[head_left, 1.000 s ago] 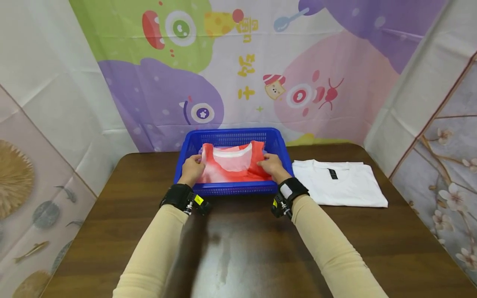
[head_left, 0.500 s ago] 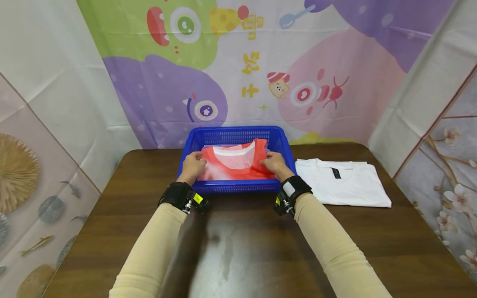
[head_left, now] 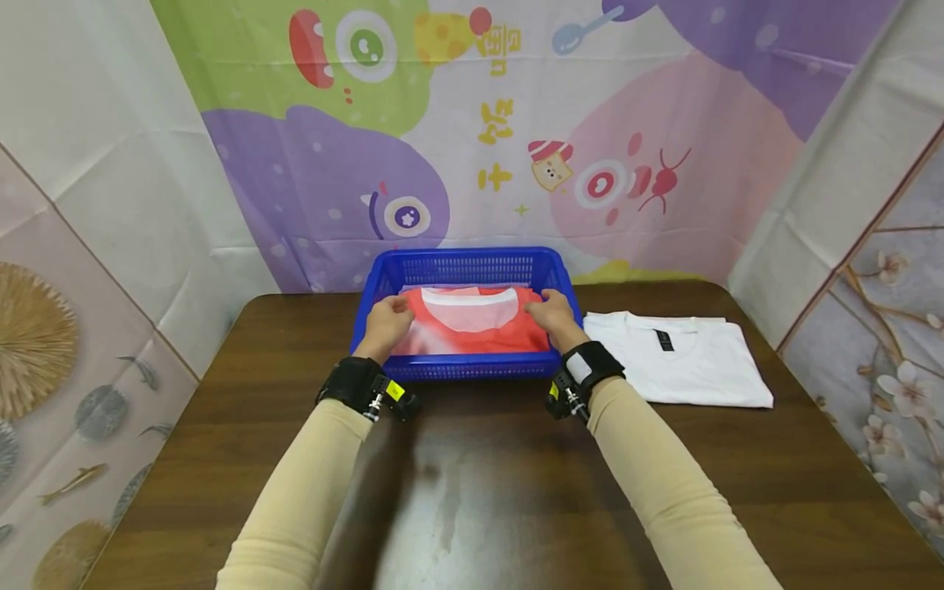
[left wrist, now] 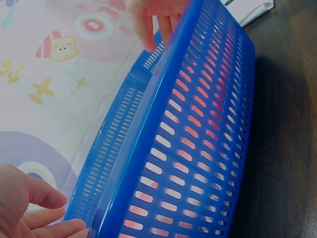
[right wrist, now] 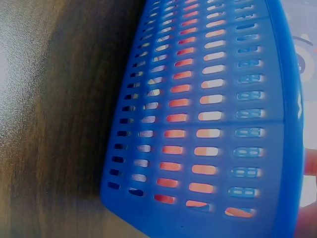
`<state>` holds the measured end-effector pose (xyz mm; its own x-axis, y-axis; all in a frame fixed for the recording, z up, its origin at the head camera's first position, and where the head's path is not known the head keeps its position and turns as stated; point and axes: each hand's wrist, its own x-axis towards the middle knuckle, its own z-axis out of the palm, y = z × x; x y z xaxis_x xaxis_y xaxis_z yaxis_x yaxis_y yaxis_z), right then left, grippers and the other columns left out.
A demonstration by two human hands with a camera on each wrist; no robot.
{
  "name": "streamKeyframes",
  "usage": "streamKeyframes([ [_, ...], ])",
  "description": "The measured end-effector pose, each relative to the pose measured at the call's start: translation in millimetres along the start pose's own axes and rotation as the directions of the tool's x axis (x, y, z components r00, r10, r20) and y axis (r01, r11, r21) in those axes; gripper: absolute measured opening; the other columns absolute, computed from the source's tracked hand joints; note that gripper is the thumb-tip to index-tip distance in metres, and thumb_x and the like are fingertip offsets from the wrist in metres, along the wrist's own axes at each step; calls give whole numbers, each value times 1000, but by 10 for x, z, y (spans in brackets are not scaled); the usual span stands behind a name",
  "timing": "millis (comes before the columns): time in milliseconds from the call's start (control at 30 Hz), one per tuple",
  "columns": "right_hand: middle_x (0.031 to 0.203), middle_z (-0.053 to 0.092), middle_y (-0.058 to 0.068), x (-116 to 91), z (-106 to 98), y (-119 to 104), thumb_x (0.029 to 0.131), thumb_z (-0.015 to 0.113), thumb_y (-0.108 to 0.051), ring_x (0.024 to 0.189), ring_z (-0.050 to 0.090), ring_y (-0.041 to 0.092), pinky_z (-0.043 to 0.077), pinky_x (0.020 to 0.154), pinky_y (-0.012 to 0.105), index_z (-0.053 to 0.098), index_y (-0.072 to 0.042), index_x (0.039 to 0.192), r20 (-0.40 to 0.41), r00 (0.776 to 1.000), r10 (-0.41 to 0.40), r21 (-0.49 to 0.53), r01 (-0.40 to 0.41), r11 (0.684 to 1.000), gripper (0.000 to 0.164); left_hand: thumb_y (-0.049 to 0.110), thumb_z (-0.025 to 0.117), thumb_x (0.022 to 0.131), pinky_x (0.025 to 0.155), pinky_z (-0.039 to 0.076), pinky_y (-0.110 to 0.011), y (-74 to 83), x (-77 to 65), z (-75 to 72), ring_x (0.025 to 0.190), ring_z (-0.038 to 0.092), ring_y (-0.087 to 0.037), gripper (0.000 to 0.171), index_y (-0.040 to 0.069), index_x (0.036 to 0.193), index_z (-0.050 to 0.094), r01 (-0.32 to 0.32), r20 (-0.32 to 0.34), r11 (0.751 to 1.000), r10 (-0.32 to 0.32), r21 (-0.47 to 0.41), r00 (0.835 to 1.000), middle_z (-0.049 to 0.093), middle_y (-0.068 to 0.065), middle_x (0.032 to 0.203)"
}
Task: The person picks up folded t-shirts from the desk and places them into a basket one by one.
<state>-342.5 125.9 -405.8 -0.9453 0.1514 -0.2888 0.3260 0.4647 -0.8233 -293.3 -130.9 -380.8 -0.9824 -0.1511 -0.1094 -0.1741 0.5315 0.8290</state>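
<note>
A red, pink and white garment with a white-trimmed neckline [head_left: 509,336] lies folded in the blue plastic basket [head_left: 472,361]. At the basket's left end, my left hand [head_left: 385,328] is over the rim beside the garment. Its thumb and fingers are apart with nothing between them in the left wrist view. My right hand [head_left: 555,318] hovers at the garment's right edge, fingers loosely extended; in the left wrist view, this right hand [left wrist: 151,17] points its fingers down behind the rim. Only a sliver of its fingers [right wrist: 310,166] shows in the right wrist view.
A folded white T-shirt [head_left: 693,369] with a dark neck label lies right of the basket on the brown wooden table [head_left: 472,475]. Lilac cloth shows beneath the garment. A cartoon-printed curtain [head_left: 501,221] hangs just behind the basket.
Both hands have let go of the garment's shoulder corners, first the left, then the right. The raised red corners have dropped flat into the basket. The right hand has drawn slightly away.
</note>
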Motion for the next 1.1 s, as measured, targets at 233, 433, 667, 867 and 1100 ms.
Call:
streamKeyframes([
  [233, 148, 46, 14, 162, 69, 123, 87, 64, -23, 133, 45, 28, 42, 108, 37, 45, -7, 142, -32, 999, -43, 31, 44, 999, 60, 10, 47, 94, 110, 41, -42, 12, -10, 11, 129, 50, -34, 46, -1, 139, 46, -7, -4, 1000, 7, -3, 1000, 54, -22, 138],
  [433, 153, 39, 16, -178, -9, -60, 92, 57, -16, 140, 38, 30, 35, 115, 42, 40, -3, 145, 18, 1000, -19, 60, 18, 998, 56, 10, 47, 95, 110, 41, -42, 28, -37, 17, 130, 50, -34, 46, 0, 139, 46, -3, 0, 1000, 3, -18, 1000, 53, -22, 139],
  [667, 153, 38, 16, -310, -42, -88, 94, 54, -17, 139, 39, 30, 36, 115, 42, 40, -3, 145, 48, 998, -49, 65, 46, 997, 54, 12, 46, 96, 112, 39, -43, 44, -40, 20, 133, 48, -33, 46, 0, 141, 44, -6, 19, 999, 7, -51, 1000, 51, -21, 142],
  [867, 148, 45, 17, -401, -85, -96, 94, 55, -16, 120, 49, 26, 43, 106, 42, 45, -3, 142, 40, 995, -88, 86, 84, 993, 51, 8, 46, 96, 110, 42, -41, 92, -65, 59, 132, 50, -32, 45, -1, 140, 46, -43, 22, 992, 46, -115, 999, 52, -21, 141],
  [1100, 131, 59, 21, -525, -194, -89, 94, 53, -13, 114, 60, 32, 50, 97, 40, 53, -2, 134, -45, 986, -162, 140, 167, 976, 42, 4, 48, 94, 109, 44, -42, 297, -199, 160, 128, 54, -34, 44, -3, 138, 47, -147, 40, 976, 155, -160, 987, 55, -23, 137],
])
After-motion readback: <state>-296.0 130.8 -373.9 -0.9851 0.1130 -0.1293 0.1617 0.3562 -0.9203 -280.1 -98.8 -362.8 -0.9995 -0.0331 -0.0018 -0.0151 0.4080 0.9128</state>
